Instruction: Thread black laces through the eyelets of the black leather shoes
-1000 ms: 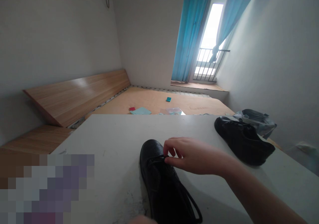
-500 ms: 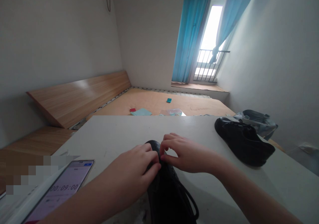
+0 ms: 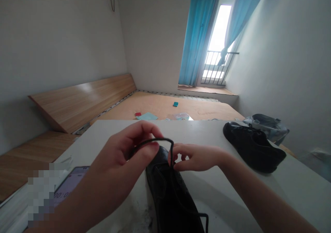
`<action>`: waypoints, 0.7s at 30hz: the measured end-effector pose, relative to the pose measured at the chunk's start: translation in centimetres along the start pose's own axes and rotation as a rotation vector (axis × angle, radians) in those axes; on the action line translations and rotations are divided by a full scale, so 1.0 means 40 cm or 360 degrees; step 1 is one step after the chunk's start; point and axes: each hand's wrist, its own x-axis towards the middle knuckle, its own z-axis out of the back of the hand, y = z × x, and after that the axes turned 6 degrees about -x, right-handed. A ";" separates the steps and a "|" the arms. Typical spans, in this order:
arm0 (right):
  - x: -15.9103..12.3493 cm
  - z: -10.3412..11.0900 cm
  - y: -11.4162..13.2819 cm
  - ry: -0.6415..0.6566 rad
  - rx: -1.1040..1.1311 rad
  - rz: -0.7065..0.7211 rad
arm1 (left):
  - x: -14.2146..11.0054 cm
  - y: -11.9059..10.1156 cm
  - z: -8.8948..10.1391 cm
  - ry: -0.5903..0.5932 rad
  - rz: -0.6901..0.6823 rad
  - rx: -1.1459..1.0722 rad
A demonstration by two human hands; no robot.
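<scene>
The shoe (image 3: pixel 168 202) sat on the white table (image 3: pixel 207 131), directly before the person, toe pointing away. The left hand (image 3: pixel 116 165) pinched the black lace (image 3: pixel 165 139) between thumb and forefinger, above the toe. From there the lace arched across to the right hand (image 3: pixel 199 157), whose fingertips were bent at the shoe's lacing; whether they gripped the lace, I could not tell. Another stretch trailed off the shoe's right side. The other shoe (image 3: pixel 253 146) lay farther right, near a bag (image 3: pixel 271 122). A phone (image 3: pixel 74 179) was partly hidden behind the left forearm.
</scene>
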 end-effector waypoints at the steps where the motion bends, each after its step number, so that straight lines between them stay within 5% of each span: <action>1: 0.002 -0.001 -0.003 0.0009 0.0033 -0.0003 | -0.003 -0.002 0.001 -0.0049 -0.0017 -0.0037; 5: 0.014 -0.010 0.000 -0.0108 0.0134 -0.0054 | -0.002 0.002 0.001 -0.0087 -0.0082 -0.0049; 10: 0.011 -0.012 0.016 -0.0096 0.0302 -0.0099 | 0.007 0.022 -0.010 0.0137 0.0068 0.0023; 21: 0.012 0.005 0.014 -0.0041 0.1263 0.0028 | 0.009 0.013 -0.003 0.0344 0.0113 -0.0022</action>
